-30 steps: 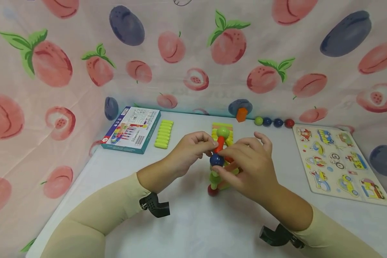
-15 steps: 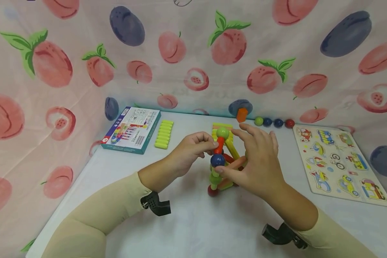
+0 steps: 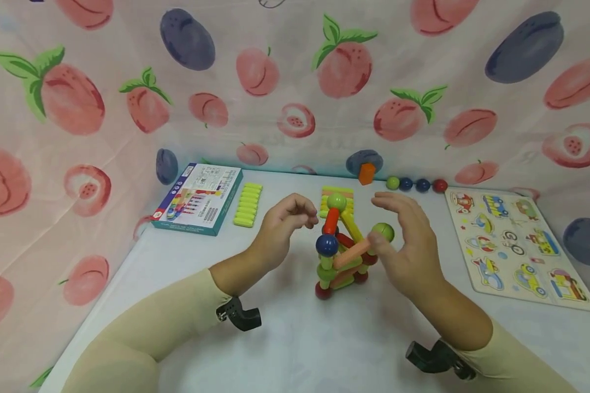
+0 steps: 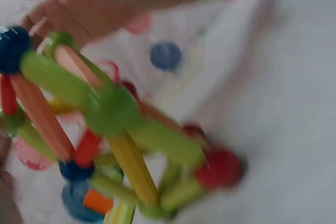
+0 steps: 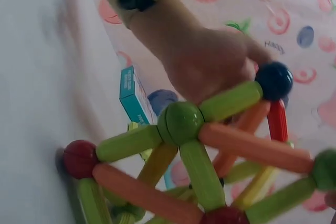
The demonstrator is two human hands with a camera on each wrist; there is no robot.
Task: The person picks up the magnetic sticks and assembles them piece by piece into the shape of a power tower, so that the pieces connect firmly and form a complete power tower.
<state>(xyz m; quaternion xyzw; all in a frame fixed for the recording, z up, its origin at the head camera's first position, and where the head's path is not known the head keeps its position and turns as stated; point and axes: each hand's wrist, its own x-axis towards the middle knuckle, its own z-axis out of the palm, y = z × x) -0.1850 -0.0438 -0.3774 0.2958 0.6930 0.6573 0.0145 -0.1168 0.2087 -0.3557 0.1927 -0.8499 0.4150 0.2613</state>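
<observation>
A frame of coloured sticks and balls stands on the table between the hands. At its near top corner is a blue ball point(image 3: 326, 245), joined by a red stick point(image 3: 331, 221) to a green ball point(image 3: 336, 202). An orange stick point(image 3: 350, 254) runs from the blue ball toward another green ball point(image 3: 385, 232) at the right. My left hand point(image 3: 281, 232) is just left of the frame, fingers loosely bent and holding nothing. My right hand point(image 3: 414, 251) is at the right corner, fingers extended and thumb overlapping the green ball. The right wrist view shows the left hand point(image 5: 210, 66) behind the frame.
Light green sticks point(image 3: 248, 204) lie in a row beside a flat box point(image 3: 199, 199) at the left. Behind the frame are more sticks point(image 3: 323, 191). An orange block point(image 3: 366, 173), several loose balls point(image 3: 422, 185) and a picture puzzle board point(image 3: 521, 248) are at the back and right.
My left hand has let go of the red stick and drawn back to the left. The right hand has moved right, away from the blue ball, uncovering the right side of the frame.
</observation>
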